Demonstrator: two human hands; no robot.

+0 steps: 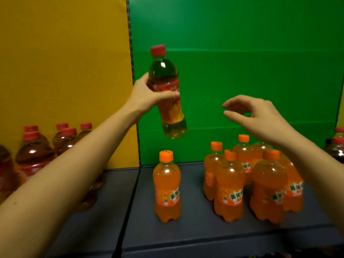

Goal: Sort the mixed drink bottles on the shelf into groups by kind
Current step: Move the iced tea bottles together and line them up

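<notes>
My left hand [149, 95] grips a red-capped tea bottle [167, 71] by its red label and holds it up in the air in front of the green back panel. My right hand [255, 116] hovers to the right of it, fingers loosely curled, holding nothing. Below, a single orange soda bottle [167, 185] stands on the dark shelf [195, 229]. A cluster of several orange soda bottles [230, 185] stands under my right hand. Several red-capped tea bottles [35, 151] stand at the left in front of the yellow panel, partly hidden by my left forearm.
A dark vertical divider [135, 108] separates the yellow-backed section from the green-backed one. More red-capped dark bottles [337, 146] show at the far right edge. The shelf's front edge [204, 246] runs along the bottom.
</notes>
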